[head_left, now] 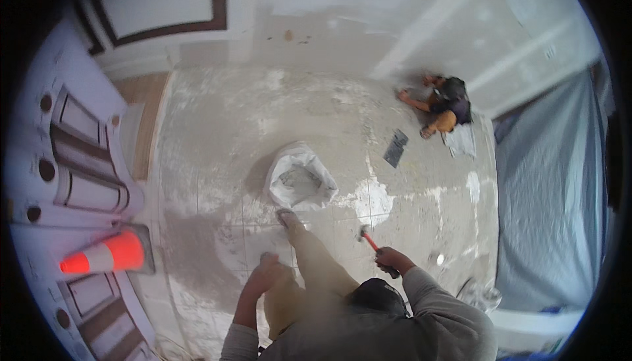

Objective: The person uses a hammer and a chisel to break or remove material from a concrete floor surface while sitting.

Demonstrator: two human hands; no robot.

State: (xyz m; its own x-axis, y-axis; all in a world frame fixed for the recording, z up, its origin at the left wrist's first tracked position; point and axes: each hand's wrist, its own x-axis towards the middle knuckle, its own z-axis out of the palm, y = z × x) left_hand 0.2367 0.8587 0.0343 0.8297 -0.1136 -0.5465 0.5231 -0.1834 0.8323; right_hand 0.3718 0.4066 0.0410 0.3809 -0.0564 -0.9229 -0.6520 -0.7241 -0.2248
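One red-shafted hammer (370,240) here, wrapped up in the right hand (393,259), head out over the scuffed tiled floor (339,237). Left hand (266,273) is down by the trouser leg (284,295), can't tell if it's clutching anything tbh. Open white sack (283,177) sits ahead of both hands, orange-and-white traffic cone (125,251) off to the left.
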